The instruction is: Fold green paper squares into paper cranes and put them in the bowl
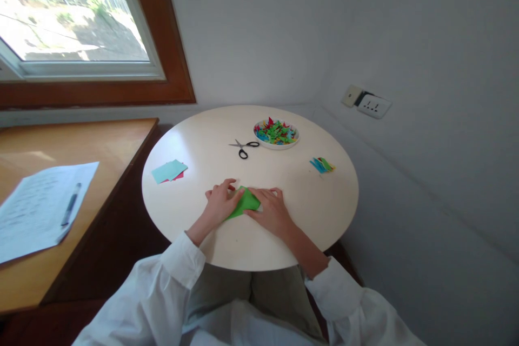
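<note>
A bright green sheet of folded paper (248,203) lies on the white round table (279,251), between my two hands. My left hand (222,201) presses the paper's left side with the thumb, its other fingers curled beyond. From the right, my right hand (271,210) holds the paper's other edge between thumb and fingers. Part of the sheet is hidden under both hands. Just past them, black-handled scissors (243,147) rest with the blades apart and pointing left.
A white bowl (279,146) of colourful small folded paper pieces stands at the back. Paper strips (322,165) lie at the right, light blue and red paper squares (170,171) at the left. A wooden desk (117,138) beside the table bears written sheets (40,205) and a pen (71,204).
</note>
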`<state>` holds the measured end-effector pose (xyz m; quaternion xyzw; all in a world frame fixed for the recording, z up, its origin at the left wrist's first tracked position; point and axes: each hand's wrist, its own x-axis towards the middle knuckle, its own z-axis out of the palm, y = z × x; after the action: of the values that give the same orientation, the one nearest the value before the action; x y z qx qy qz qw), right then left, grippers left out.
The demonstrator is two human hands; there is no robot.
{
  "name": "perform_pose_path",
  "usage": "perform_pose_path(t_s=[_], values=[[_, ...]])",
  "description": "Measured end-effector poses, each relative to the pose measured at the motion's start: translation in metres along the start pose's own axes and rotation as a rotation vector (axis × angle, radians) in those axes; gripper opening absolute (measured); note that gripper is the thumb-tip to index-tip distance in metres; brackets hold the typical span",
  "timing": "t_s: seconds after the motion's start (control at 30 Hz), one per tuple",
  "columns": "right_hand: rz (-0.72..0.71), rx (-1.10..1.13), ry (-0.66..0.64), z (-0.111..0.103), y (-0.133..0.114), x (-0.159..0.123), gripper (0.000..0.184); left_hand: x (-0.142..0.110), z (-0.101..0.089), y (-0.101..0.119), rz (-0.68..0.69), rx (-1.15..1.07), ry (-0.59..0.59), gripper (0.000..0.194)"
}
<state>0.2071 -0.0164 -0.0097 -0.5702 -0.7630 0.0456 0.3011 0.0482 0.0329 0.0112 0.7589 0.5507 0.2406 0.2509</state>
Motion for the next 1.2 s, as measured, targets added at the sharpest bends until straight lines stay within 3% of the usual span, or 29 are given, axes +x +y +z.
perform_pose_path(t_s=[0.2, 0.3, 0.43, 0.53, 0.67, 0.73, 0.83, 1.0, 1.2], values=[[0.01, 0.027, -0.012, -0.001, -0.001, 0.0, 0.045, -0.002, 0.0, -0.011, 0.036, -0.299, -0.106, 0.044], [0.035, 0.085, 0.074, 0.001, 0.003, 0.0, 0.054, 0.001, 0.001, -0.012, 0.043, -0.48, -0.111, 0.042], [0.251, 0.411, 0.312, 0.008, 0.02, 0.006, 0.082, 0.008, -0.002, -0.005, 0.105, -0.599, -0.001, 0.046], [0.377, 0.646, 0.325, 0.007, 0.032, 0.011, 0.082, 0.015, -0.005, 0.001, 0.197, -0.606, 0.078, 0.031], [0.241, 0.602, 0.255, -0.008, 0.034, 0.015, 0.024, 0.022, -0.006, 0.005, 0.355, -0.503, 0.137, 0.01], [0.098, 0.522, 0.26, -0.016, 0.033, 0.015, 0.007, 0.022, -0.005, 0.004, 0.454, -0.391, 0.145, 0.004], [-0.085, 0.318, 0.238, -0.02, 0.035, 0.013, 0.006, 0.018, -0.003, -0.001, 0.526, -0.133, 0.099, 0.01], [-0.286, 0.094, 0.083, -0.014, 0.039, 0.006, 0.017, 0.005, 0.004, -0.014, 0.517, 0.175, -0.064, 0.024], [-0.283, 0.08, -0.111, -0.016, 0.036, 0.002, 0.017, -0.006, 0.001, -0.016, 0.512, 0.191, -0.139, 0.023]])
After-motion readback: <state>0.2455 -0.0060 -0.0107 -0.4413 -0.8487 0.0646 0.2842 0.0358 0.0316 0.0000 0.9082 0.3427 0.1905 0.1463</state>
